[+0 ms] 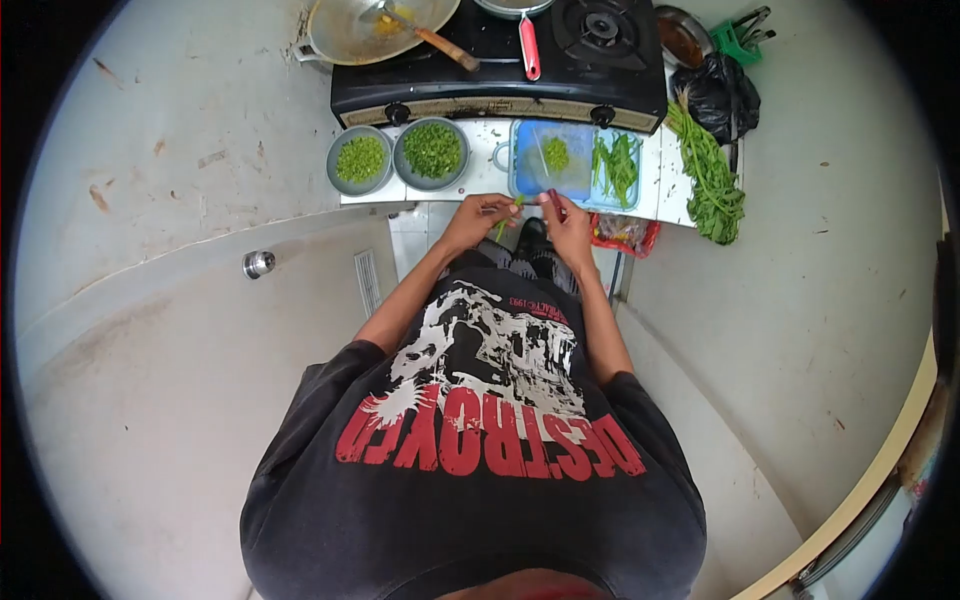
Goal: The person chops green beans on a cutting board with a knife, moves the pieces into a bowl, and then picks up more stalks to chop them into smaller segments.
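Note:
In my left hand (476, 222), closed at the counter's front edge, is a thin green stem (503, 226). My right hand (568, 232) grips a knife by its dark red handle (554, 200), close beside the left. The blade seems to point away over a blue cutting board (525, 180), though its outline is hard to make out. A small heap of chopped greens (556, 153) lies on the board, with leafy greens (618, 168) at its right end. Left of the board stand two grey bowls of chopped greens, one lighter (360, 159) and one darker (432, 149).
Behind the board is a black gas stove (480, 90) with a wok (330, 35) and a red-handled pan (530, 50). A bunch of leafy greens (712, 180) and a black plastic bag (720, 95) lie right. Below the counter sits a red container (640, 240).

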A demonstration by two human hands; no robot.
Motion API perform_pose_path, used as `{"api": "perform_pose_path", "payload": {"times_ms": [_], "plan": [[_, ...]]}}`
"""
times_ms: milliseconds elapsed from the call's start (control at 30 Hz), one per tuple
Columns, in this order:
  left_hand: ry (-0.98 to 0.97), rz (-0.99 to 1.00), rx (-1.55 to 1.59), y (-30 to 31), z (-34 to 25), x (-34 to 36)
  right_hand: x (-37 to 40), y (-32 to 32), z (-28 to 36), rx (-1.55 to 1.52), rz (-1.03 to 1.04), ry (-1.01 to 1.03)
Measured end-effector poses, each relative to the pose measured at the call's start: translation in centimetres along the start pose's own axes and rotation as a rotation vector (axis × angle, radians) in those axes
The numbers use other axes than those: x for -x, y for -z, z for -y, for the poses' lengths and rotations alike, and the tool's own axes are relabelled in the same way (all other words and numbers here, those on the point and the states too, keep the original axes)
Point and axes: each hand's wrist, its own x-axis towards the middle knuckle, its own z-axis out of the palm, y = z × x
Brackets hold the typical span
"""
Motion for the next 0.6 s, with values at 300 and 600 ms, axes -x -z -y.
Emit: {"api": "perform_pose_path", "payload": {"times_ms": [300, 600], "plan": [[0.007, -0.167, -0.025, 5.5, 3.2, 1.2, 0.8, 2.5, -6.9, 0.628, 0.168, 0.07], [0.026, -0.442, -0.153, 0.8, 4.1, -2.9, -6.7, 6.8, -8.6, 0.642, 0.337, 0.214]]}}
